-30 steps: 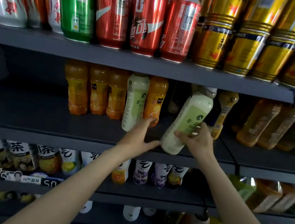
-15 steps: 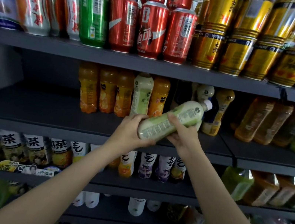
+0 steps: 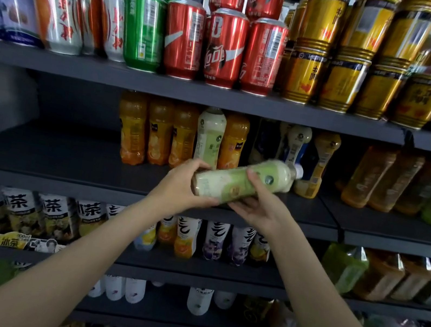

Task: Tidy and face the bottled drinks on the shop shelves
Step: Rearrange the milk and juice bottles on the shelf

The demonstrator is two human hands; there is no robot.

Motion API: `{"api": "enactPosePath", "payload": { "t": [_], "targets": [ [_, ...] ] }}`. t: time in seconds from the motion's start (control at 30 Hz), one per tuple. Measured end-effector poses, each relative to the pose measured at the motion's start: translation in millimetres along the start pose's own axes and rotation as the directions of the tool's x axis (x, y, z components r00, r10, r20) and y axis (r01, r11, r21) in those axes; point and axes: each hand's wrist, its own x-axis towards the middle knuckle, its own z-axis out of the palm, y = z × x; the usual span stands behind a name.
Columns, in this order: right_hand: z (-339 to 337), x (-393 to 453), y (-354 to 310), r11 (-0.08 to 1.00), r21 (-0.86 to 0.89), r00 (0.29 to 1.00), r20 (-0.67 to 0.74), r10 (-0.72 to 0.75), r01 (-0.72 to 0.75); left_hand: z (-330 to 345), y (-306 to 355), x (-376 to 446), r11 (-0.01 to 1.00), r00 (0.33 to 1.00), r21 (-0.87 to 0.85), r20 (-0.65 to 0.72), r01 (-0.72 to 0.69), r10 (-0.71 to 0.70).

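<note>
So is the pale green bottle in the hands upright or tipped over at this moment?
Tipped. The pale green bottle lies nearly sideways off the shelf, cap end up-right, base in the left hand, right hand holding its middle.

Both hands out front, left hand gripping the base of a pale green bottle, right hand cradling its middle, bottle lying nearly sideways, white cap right, above the dark shelf, orange bottles upright behind
</note>
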Motion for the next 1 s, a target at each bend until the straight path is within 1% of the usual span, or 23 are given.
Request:
{"api": "enactPosePath", "payload": {
  "t": [0.03, 0.07, 0.1, 0.13, 0.17, 0.2, 0.27, 0.3, 0.33, 0.37, 0.43, 0.5, 0.57, 0.63, 0.67, 0.77, 0.83, 0.9, 0.93, 1.0],
  "targets": [
    [-1.5, 1.5, 2.3, 0.998, 0.069, 1.0, -0.015, 0.013, -0.012, -0.5, 0.6, -0.9, 0.998, 0.998, 0.021, -0.016, -0.067, 0.067],
    [-3.1, 2.2, 4.1, 0.992, 0.125, 1.0, -0.023, 0.019, -0.015, -2.4, 1.4, -0.7, 0.995, 0.995, 0.01, -0.023, -0.097, 0.097],
    [-4.7, 2.7, 5.1, 0.987, 0.162, 1.0, -0.027, 0.013, -0.009, -4.2, 0.5, 0.6, 0.996, 0.997, -0.03, -0.008, -0.082, 0.082],
    [-5.8, 3.3, 4.6, 0.982, 0.188, 1.0, -0.018, 0.003, 0.001, -6.3, -0.4, 2.4, 0.995, 0.999, -0.097, 0.026, -0.028, 0.031],
    [-6.8, 3.8, 3.1, 0.981, 0.196, 1.0, -0.001, -0.015, 0.015, -8.4, -2.4, 4.9, 0.98, 0.996, -0.19, 0.079, 0.063, -0.048],
    [-7.6, 3.6, 1.0, 0.98, 0.197, 0.999, 0.019, -0.036, 0.031, -10.3, -4.4, 6.8, 0.935, 0.98, -0.309, 0.147, 0.173, -0.132],
    [-9.3, 2.6, -3.7, 0.979, 0.192, 0.996, 0.053, -0.075, 0.064, -13.1, -6.9, 8.0, 0.772, 0.929, -0.523, 0.279, 0.36, -0.244],
    [-10.2, 2.2, -5.5, 0.978, 0.195, 0.993, 0.077, -0.09, 0.074, -12.9, -8.0, 7.8, 0.727, 0.913, -0.559, 0.315, 0.399, -0.259],
    [-11.0, 2.1, -7.0, 0.977, 0.197, 0.989, 0.106, -0.1, 0.077, -12.6, -7.7, 7.5, 0.738, 0.914, -0.547, 0.315, 0.395, -0.256],
    [-11.4, 2.0, -8.0, 0.981, 0.179, 0.987, 0.127, -0.103, 0.08, -11.4, -7.6, 6.8, 0.787, 0.927, -0.502, 0.287, 0.359, -0.24],
    [-10.0, 1.6, -8.5, 0.993, 0.088, 0.987, 0.132, -0.09, 0.078, -8.9, -7.0, 5.0, 0.912, 0.973, -0.357, 0.177, 0.203, -0.148],
    [-9.3, 2.9, -5.9, 0.997, 0.037, 0.993, 0.094, -0.071, 0.067, -5.3, -7.3, 2.9, 0.987, 0.994, -0.159, 0.107, 0.039, -0.022],
    [-9.7, 4.1, -2.0, 0.996, 0.015, 0.993, 0.074, -0.092, 0.091, -2.3, -10.3, -0.1, 0.998, 0.997, -0.038, 0.066, -0.04, 0.043],
    [-10.9, 5.5, 1.8, 0.988, -0.027, 0.985, 0.086, -0.148, 0.151, -0.9, -15.2, -0.3, 0.996, 0.994, 0.0, 0.056, -0.09, 0.089],
    [-10.9, 5.6, 3.8, 0.979, -0.068, 0.979, 0.09, -0.184, 0.19, -0.6, -17.7, 1.0, 0.995, 0.994, -0.002, 0.054, -0.096, 0.096],
    [-7.9, 4.4, 7.5, 0.926, -0.217, 0.949, 0.128, -0.288, 0.31, 0.0, -20.3, 4.4, 0.998, 0.997, -0.059, 0.066, -0.028, 0.032],
    [-5.2, 4.3, 9.7, 0.852, -0.352, 0.921, 0.188, -0.342, 0.388, 2.9, -19.3, 5.0, 0.998, 0.997, -0.049, 0.073, -0.026, 0.03],
    [0.0, 6.2, 11.1, 0.752, -0.468, 0.886, 0.257, -0.386, 0.463, 6.6, -20.0, 3.4, 0.998, 0.997, -0.036, 0.064, -0.049, 0.051],
    [3.6, 8.0, 12.2, 0.685, -0.523, 0.862, 0.3, -0.408, 0.507, 8.6, -21.3, 1.8, 0.998, 0.997, -0.04, 0.053, -0.052, 0.054],
    [15.3, 12.5, 15.5, 0.494, -0.637, 0.801, 0.398, -0.447, 0.592, 11.2, -25.5, -1.5, 0.996, 0.999, -0.085, -0.004, -0.034, 0.034]
  ]
}}
